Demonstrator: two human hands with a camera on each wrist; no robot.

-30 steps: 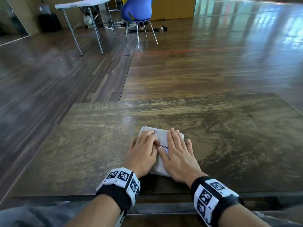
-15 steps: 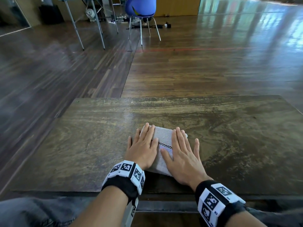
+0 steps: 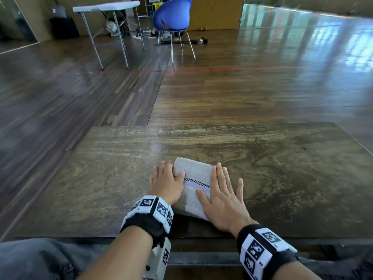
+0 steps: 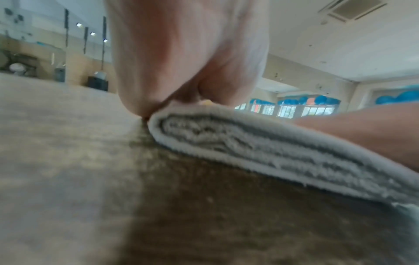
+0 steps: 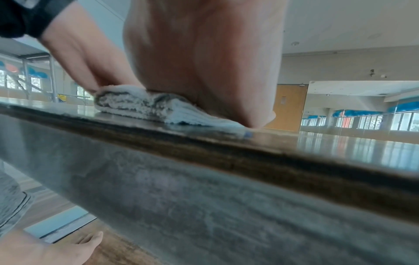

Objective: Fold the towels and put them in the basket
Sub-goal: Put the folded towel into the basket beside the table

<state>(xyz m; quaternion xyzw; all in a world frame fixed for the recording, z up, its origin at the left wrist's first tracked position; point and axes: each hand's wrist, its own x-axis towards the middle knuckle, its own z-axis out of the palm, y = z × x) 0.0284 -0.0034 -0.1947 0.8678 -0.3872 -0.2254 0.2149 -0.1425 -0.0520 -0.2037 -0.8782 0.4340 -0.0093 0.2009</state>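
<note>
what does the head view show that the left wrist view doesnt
Only the head view shows the towel's top with its checkered stripe, the right hand flat on it, the left hand from above, and the blue chair. Only the left wrist view shows the towel's stacked folded layers edge-on, plus the ceiling and windows. Both show the folded towel lying on the wooden table with the left hand against its left edge.

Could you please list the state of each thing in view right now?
towel: folded into a small stack, flat on the table.
left hand: open, flat along the towel's left edge.
right hand: open, pressing the towel's right side.
table: bears the towel.
blue chair: upright, unoccupied.
</note>
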